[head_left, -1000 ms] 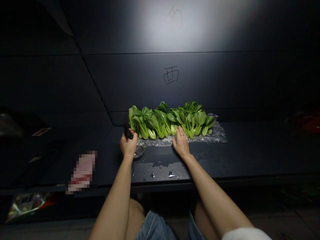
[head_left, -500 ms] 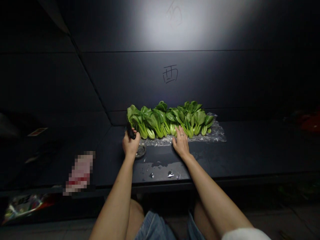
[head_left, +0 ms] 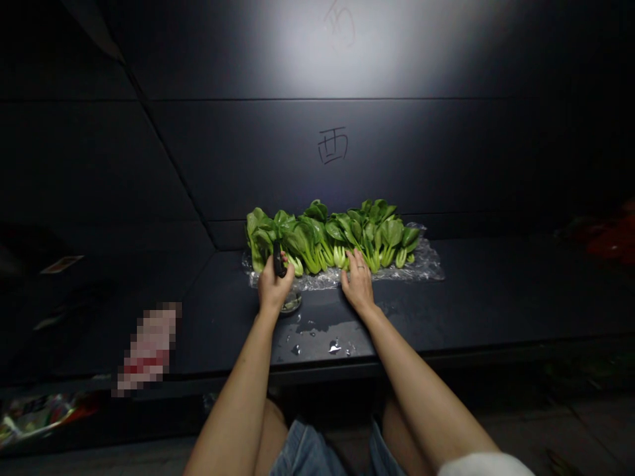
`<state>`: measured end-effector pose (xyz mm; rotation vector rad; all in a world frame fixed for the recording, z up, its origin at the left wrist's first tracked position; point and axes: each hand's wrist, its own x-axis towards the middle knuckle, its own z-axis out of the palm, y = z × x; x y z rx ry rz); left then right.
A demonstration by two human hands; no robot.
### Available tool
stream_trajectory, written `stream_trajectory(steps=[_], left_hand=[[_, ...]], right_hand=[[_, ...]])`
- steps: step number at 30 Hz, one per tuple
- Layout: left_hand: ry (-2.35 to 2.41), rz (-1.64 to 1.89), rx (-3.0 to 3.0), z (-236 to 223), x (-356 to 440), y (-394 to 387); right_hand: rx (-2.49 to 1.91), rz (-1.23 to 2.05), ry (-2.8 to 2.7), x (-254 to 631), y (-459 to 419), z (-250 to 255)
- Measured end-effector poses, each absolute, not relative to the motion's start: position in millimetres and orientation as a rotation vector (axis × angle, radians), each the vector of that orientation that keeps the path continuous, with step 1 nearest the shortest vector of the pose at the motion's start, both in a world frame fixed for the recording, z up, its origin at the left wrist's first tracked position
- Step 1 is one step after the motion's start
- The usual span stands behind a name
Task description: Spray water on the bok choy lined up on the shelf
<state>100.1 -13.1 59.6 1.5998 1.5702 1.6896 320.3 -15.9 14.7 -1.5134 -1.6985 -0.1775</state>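
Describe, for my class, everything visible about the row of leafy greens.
The leafy greens lie side by side on crinkled clear plastic on a dark shelf. Broad, glossy green leaves point toward the back panel; paler stalks and bulbous bases face the person. The right hand appears to touch bases mid-row; the left hand holds a black object near the left end.

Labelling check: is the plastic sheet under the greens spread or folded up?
Spread, though wrinkled: the plastic sheet shows along the near side of the greens and past their right end.
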Motion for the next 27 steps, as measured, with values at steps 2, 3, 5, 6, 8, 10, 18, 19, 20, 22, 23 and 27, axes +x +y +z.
stream_trajectory(steps=[2,3,5,6,8,10,18,19,20,22,23,27], left_hand=[[1.59,1.653,1.616,60.7,102.8,-14.8],[1.602,1.64,1.622,61.2,104.0,-15.6],[1.623,1.625,1.629,62.5,106.0,-16.8],[1.632,1.619,1.631,63.1,107.0,-17.3],[1.643,1.607,1.641,64.2,109.0,-18.3],[1.638,1.588,1.678,65.1,110.9,-19.4],[1.612,1.555,1.793,63.3,117.3,-19.9],[1.624,1.556,1.784,62.9,117.9,-19.6],[1.631,1.556,1.779,62.5,118.3,-19.4],[1.631,1.559,1.773,62.0,118.8,-19.3],[1.621,1.562,1.77,61.9,119.0,-19.4],[1.568,1.551,1.782,62.4,119.7,-20.4]], right_hand=[[-1.521,-0.177,-1.686,320.6,-15.5,14.3],[-1.525,-0.177,-1.679,320.8,-15.3,14.0],[-1.532,-0.179,-1.668,321.0,-14.8,13.7],[-1.535,-0.18,-1.666,321.0,-14.8,13.7],[-1.54,-0.181,-1.665,321.0,-14.9,14.3],[-1.549,-0.181,-1.665,321.0,-15.4,15.3],[-1.544,-0.173,-1.65,321.3,-15.4,15.4],[-1.541,-0.174,-1.648,321.5,-15.1,14.9],[-1.539,-0.176,-1.648,321.7,-15.0,14.6],[-1.541,-0.18,-1.649,322.0,-14.9,14.3],[-1.546,-0.181,-1.651,322.1,-15.0,14.4],[-1.565,-0.179,-1.653,322.1,-15.5,15.2]])
